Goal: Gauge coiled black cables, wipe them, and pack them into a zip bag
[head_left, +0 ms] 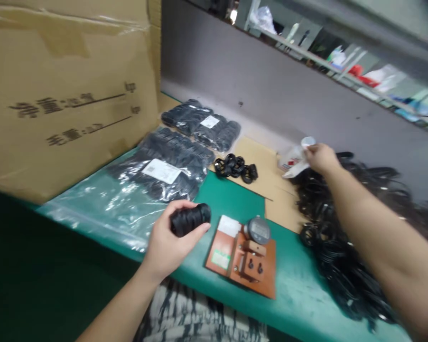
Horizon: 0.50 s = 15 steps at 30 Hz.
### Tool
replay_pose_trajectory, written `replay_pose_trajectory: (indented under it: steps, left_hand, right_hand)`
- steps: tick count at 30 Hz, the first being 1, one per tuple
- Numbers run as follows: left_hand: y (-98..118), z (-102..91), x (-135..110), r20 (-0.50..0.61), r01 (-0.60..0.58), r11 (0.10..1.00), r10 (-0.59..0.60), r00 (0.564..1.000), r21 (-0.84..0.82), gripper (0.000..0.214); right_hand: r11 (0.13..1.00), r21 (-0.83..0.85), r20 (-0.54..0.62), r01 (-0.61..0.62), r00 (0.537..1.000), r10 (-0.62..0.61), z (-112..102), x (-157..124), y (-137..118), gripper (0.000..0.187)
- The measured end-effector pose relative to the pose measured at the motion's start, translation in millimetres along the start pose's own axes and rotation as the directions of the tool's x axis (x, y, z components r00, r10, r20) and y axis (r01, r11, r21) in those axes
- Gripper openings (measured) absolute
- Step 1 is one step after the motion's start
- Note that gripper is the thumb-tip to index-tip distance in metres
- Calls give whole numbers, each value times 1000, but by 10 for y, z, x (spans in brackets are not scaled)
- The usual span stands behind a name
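My left hand (174, 237) is closed around a short stack of black rings (190, 220), held above the front of the green table. Farther off on the right, my right hand (322, 156) pinches a white round piece (308, 141), blurred, whose exact kind I cannot tell. Below its fingers is a white strip (296, 169), beside a small white box with a red mark (288, 160). Between my hands, a brown gauge fixture (251, 263) with a round digital dial gauge (258, 230) stands on the table.
Clear plastic bags of black rings (164, 166) (203, 123) with white labels lie at left. Loose black rings (235, 166) rest on cardboard (258, 152). A heap of black rings (342, 247) covers the right side. A large carton (71, 95) stands left; a shelf (306, 54) runs behind.
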<state>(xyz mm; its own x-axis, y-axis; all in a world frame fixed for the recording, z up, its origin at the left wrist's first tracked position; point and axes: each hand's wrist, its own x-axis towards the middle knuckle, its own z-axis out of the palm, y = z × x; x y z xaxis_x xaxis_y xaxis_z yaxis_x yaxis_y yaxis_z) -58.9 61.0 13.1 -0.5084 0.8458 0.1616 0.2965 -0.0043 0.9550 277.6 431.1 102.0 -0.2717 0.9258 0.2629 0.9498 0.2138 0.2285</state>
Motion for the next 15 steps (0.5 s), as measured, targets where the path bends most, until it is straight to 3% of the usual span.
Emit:
replay_pose_trajectory:
  steps: [7,15]
  left_hand:
    - [-104,15,79,-19,52,996,-51,999,68,33]
    - [-85,21,85,-29,84,994,-82,996,66,36]
  right_hand:
    - [997,67,34,-38,999,35,84,82,1,30]
    - [976,197,49,-90,995,81,-173,128,96,28]
